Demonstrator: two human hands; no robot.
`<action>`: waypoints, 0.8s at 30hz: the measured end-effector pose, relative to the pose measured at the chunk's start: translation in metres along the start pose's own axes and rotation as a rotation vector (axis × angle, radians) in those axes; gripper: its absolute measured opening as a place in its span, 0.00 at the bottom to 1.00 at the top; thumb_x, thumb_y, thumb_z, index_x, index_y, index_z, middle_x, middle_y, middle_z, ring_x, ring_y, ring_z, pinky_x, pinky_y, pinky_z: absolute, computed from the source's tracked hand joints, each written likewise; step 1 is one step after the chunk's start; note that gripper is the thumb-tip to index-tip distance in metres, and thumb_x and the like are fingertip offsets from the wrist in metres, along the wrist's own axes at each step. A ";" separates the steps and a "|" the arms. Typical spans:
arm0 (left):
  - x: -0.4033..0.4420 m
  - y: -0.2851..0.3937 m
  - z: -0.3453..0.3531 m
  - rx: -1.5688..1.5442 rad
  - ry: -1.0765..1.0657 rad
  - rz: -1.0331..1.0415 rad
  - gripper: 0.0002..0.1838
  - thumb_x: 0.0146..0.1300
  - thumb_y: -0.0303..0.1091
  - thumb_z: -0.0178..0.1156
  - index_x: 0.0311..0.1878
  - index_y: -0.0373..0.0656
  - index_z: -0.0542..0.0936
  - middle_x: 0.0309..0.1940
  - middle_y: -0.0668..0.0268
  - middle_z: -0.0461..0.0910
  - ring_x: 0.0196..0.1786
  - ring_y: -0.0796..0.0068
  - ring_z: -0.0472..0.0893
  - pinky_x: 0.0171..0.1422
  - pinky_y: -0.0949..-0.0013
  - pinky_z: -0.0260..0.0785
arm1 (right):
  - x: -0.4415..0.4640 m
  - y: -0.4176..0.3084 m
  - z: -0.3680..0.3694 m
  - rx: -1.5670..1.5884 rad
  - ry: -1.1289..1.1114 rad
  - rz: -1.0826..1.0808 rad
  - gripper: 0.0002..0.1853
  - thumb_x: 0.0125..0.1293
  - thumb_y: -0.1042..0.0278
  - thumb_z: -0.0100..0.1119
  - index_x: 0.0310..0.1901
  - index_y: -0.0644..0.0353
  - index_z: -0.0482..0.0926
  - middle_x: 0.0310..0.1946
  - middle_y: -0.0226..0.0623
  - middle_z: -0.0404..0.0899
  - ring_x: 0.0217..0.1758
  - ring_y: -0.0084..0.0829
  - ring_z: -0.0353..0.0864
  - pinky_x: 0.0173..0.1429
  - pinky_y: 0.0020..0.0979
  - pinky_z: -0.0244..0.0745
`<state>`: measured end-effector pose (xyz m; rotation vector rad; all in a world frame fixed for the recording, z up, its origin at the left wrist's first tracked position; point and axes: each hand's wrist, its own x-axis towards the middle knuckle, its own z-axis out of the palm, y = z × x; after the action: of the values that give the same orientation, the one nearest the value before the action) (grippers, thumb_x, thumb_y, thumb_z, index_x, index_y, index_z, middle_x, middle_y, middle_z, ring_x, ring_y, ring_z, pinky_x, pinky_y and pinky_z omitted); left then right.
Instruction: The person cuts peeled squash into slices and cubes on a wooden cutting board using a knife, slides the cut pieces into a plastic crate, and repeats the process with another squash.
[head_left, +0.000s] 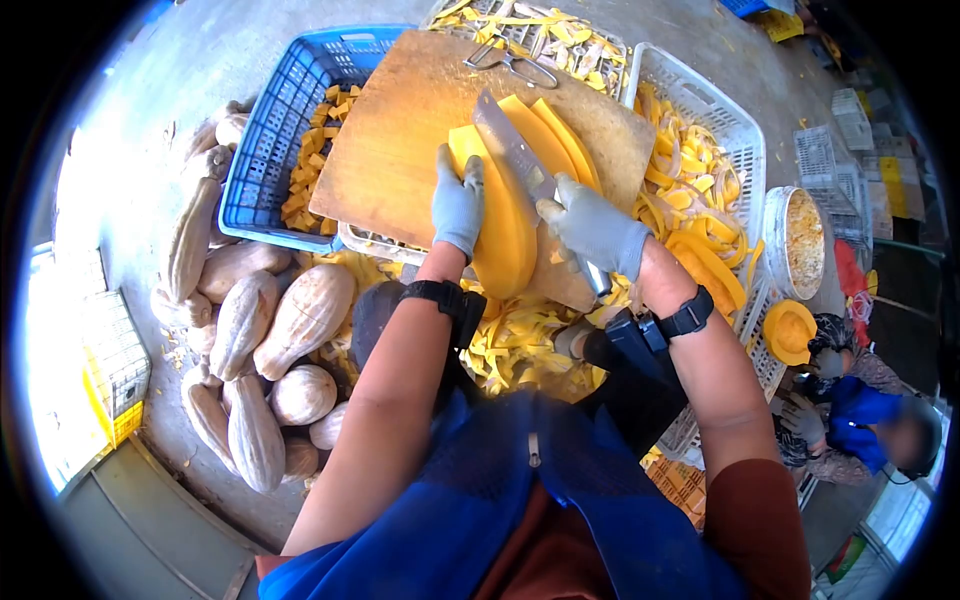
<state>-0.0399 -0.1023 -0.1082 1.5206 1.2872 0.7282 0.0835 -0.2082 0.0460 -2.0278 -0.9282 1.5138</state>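
Note:
My left hand (460, 200), in a grey glove, is closed on the left side of a long peeled pumpkin piece (500, 235) that lies on the wooden cutting board (385, 130). In my right hand (597, 226), also gloved, is a kitchen knife (512, 145). Its broad blade points up the board, along the right side of the pumpkin piece. The handle's end shows below my palm. Just right of the blade lie orange pumpkin slices (548, 140). A peeler (510, 62) rests at the board's far edge.
A blue crate (262, 160) with pumpkin cubes stands left of the board. White crates (735, 110) with peelings stand behind and right. Whole pumpkins (305, 315) are piled at the lower left. A white bucket (795, 243) and a co-worker (850, 415) holding a cut pumpkin (789, 332) are at right.

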 end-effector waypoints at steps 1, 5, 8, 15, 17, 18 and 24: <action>-0.001 0.001 -0.001 0.031 -0.003 -0.004 0.34 0.69 0.49 0.53 0.71 0.40 0.57 0.50 0.42 0.79 0.50 0.45 0.80 0.53 0.56 0.71 | 0.002 -0.004 0.002 -0.027 0.020 -0.004 0.22 0.70 0.61 0.47 0.56 0.72 0.62 0.23 0.42 0.73 0.21 0.31 0.75 0.23 0.34 0.72; -0.003 0.004 -0.006 0.113 0.004 0.014 0.35 0.68 0.50 0.53 0.71 0.41 0.57 0.47 0.42 0.80 0.48 0.43 0.80 0.51 0.54 0.72 | 0.029 -0.003 0.022 -0.124 0.077 -0.057 0.18 0.69 0.62 0.47 0.49 0.71 0.64 0.24 0.46 0.75 0.22 0.32 0.76 0.25 0.37 0.72; -0.001 -0.002 -0.001 -0.030 0.005 0.010 0.37 0.66 0.51 0.57 0.71 0.42 0.58 0.49 0.43 0.79 0.49 0.46 0.81 0.52 0.57 0.72 | 0.065 0.037 0.036 -0.340 0.225 -0.211 0.16 0.69 0.62 0.47 0.47 0.70 0.64 0.24 0.46 0.75 0.21 0.33 0.77 0.25 0.38 0.72; 0.004 -0.002 0.004 -0.415 -0.046 -0.033 0.40 0.60 0.42 0.66 0.69 0.33 0.59 0.54 0.51 0.77 0.51 0.66 0.79 0.54 0.68 0.73 | 0.050 0.004 0.021 -0.123 0.003 -0.048 0.17 0.69 0.63 0.45 0.50 0.69 0.62 0.23 0.45 0.75 0.20 0.36 0.77 0.20 0.36 0.72; -0.001 0.001 0.004 -0.422 -0.016 -0.010 0.39 0.60 0.42 0.66 0.69 0.33 0.60 0.55 0.50 0.76 0.52 0.65 0.79 0.55 0.68 0.72 | 0.038 -0.008 0.022 -0.147 -0.001 -0.017 0.18 0.68 0.62 0.44 0.51 0.70 0.62 0.23 0.45 0.75 0.20 0.36 0.77 0.22 0.36 0.73; 0.000 -0.002 0.004 -0.431 -0.014 -0.010 0.39 0.60 0.42 0.66 0.69 0.33 0.60 0.55 0.50 0.76 0.52 0.64 0.79 0.55 0.68 0.72 | 0.039 -0.009 0.022 -0.164 -0.010 -0.005 0.19 0.68 0.63 0.44 0.51 0.70 0.61 0.23 0.46 0.75 0.20 0.36 0.77 0.22 0.36 0.74; 0.003 0.001 0.008 -0.358 0.045 0.009 0.38 0.62 0.39 0.66 0.68 0.30 0.60 0.54 0.53 0.77 0.51 0.68 0.78 0.53 0.70 0.72 | 0.037 -0.041 -0.011 -0.294 -0.074 0.009 0.14 0.63 0.69 0.46 0.32 0.71 0.78 0.23 0.48 0.80 0.22 0.36 0.82 0.26 0.37 0.78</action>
<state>-0.0318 -0.1018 -0.1099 1.2257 1.1126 0.9470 0.0903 -0.1531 0.0537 -2.1886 -1.2350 1.5410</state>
